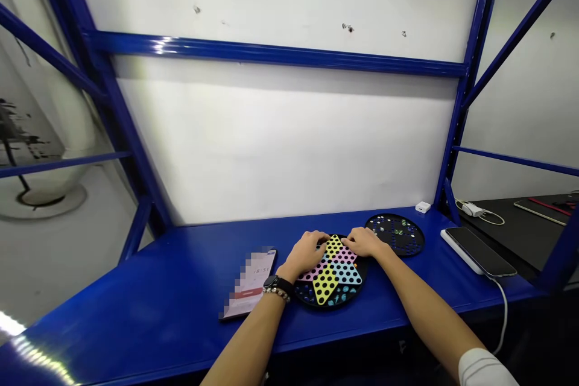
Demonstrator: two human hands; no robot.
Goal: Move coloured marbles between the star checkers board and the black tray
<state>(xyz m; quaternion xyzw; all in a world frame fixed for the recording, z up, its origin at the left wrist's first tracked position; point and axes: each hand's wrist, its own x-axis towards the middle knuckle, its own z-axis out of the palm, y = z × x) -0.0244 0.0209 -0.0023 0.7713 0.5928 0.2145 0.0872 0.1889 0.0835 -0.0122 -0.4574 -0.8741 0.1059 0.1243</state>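
Note:
A star-shaped Chinese checkers board [332,270], with yellow, pink and light blue sections full of black holes, lies over a round black tray [326,307]. My left hand [309,251] has its fingers curled at the board's upper left edge. Opposite it, my right hand [360,242] grips the upper right edge near the yellow point. Blue-green marbles [342,295] show in the tray's front part, beside the star. The undersides of the fingers are hidden.
A second round tray [411,247] with scattered marbles stands behind my right hand. On the left lies a phone [251,283]; another phone [479,250] rests on a white cabled block at right. A white adapter [423,207] sits at the back. Blue posts frame the shelf [203,313].

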